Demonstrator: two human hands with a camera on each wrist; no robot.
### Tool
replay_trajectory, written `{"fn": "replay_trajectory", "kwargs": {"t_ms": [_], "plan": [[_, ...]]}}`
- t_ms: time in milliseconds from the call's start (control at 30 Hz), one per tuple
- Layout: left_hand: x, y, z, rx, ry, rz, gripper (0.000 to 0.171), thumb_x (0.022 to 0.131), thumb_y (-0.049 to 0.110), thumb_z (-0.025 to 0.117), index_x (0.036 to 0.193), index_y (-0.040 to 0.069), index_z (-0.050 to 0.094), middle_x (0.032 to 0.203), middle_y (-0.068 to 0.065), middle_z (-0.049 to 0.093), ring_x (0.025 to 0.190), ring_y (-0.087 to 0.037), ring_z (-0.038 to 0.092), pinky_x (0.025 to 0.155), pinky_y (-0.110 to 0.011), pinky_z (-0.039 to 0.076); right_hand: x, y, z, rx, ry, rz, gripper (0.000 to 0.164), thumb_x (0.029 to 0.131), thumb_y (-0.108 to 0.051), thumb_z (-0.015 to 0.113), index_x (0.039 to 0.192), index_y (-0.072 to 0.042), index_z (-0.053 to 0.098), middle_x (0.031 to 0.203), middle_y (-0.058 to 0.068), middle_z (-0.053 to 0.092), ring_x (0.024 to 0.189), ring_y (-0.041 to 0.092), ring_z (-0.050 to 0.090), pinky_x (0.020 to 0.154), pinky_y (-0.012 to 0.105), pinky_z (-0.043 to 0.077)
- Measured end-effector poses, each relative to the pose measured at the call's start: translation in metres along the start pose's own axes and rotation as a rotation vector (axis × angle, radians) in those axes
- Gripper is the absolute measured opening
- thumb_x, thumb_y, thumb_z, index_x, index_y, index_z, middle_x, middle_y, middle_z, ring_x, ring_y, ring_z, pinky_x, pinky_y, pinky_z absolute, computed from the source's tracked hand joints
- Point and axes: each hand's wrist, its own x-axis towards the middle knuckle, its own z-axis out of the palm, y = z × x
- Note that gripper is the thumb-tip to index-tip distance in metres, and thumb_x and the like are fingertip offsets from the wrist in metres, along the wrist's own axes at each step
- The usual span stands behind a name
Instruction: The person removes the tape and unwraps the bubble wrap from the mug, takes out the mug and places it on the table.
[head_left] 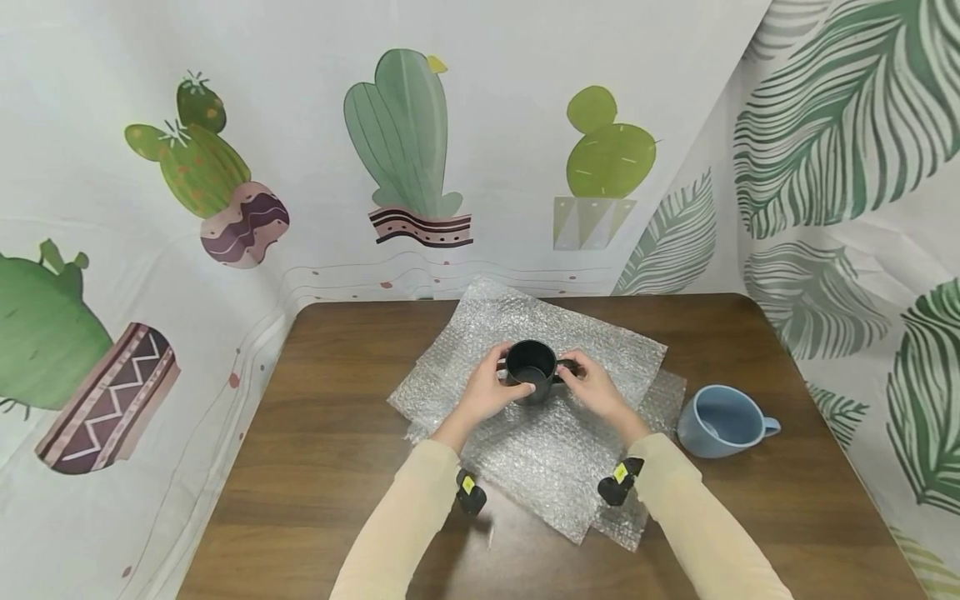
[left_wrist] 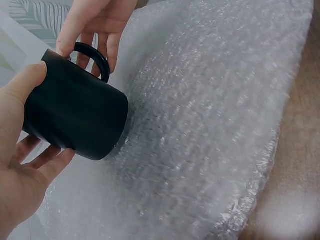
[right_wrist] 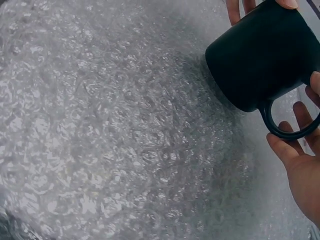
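A black mug [head_left: 532, 372] is held over sheets of bubble wrap [head_left: 517, 454], its handle toward the right. My left hand [head_left: 489, 386] grips the mug's body, with the thumb near the rim on one side and the other fingers round the far side. At the handle [left_wrist: 96, 59] is my right hand [head_left: 592, 387], its thumb and fingers holding it. In the right wrist view the right hand [right_wrist: 306, 172] has fingertips against the handle's outer curve. Whether the mug's base touches the wrap cannot be told.
A light blue mug [head_left: 722, 423] stands on the wooden table [head_left: 322, 467] to the right, handle pointing right. The bubble wrap sheets overlap, one sticking out at the right. Behind the table hangs a cloth [head_left: 510, 150] printed with cacti and leaves.
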Motion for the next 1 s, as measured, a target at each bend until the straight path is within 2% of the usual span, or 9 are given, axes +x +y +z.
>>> {"fn": "replay_trajectory", "kwargs": {"t_ms": [200,533,800,1000], "plan": [[0.001,0.004,0.0,0.008,-0.005,-0.008,0.078,0.076,0.027,0.076,0.14,0.014,0.034,0.135,-0.01,0.042,0.117,-0.028,0.048,0.086,-0.035,0.052,-0.002,-0.005,-0.006,0.005,-0.016,0.018,0.023,0.094,-0.02,0.052,0.114,-0.008,0.055,0.112,0.013,0.058,0.103,0.031,0.056,0.08,0.042,0.048],[-0.001,0.009,-0.004,-0.01,-0.005,0.009,0.075,0.075,0.026,0.076,0.138,0.015,0.036,0.134,-0.011,0.043,0.118,-0.031,0.047,0.087,-0.037,0.051,-0.005,-0.012,-0.009,0.021,-0.018,0.017,0.023,0.093,-0.021,0.054,0.112,-0.008,0.057,0.106,0.012,0.058,0.097,0.028,0.057,0.07,0.032,0.047],[-0.004,0.01,-0.016,0.018,-0.001,0.031,0.075,0.075,0.026,0.076,0.138,0.014,0.037,0.133,-0.011,0.045,0.116,-0.031,0.05,0.087,-0.034,0.051,-0.005,-0.023,-0.008,0.006,-0.02,-0.014,0.021,0.092,-0.019,0.056,0.109,-0.007,0.058,0.105,0.012,0.059,0.099,0.03,0.058,0.076,0.038,0.05],[-0.006,0.008,-0.029,0.032,-0.005,0.04,0.075,0.074,0.027,0.077,0.138,0.017,0.038,0.133,-0.011,0.046,0.115,-0.032,0.051,0.086,-0.035,0.051,-0.003,-0.033,-0.002,0.009,-0.011,-0.046,0.019,0.091,-0.017,0.058,0.106,-0.006,0.06,0.1,0.011,0.06,0.095,0.028,0.061,0.074,0.035,0.051]]}}
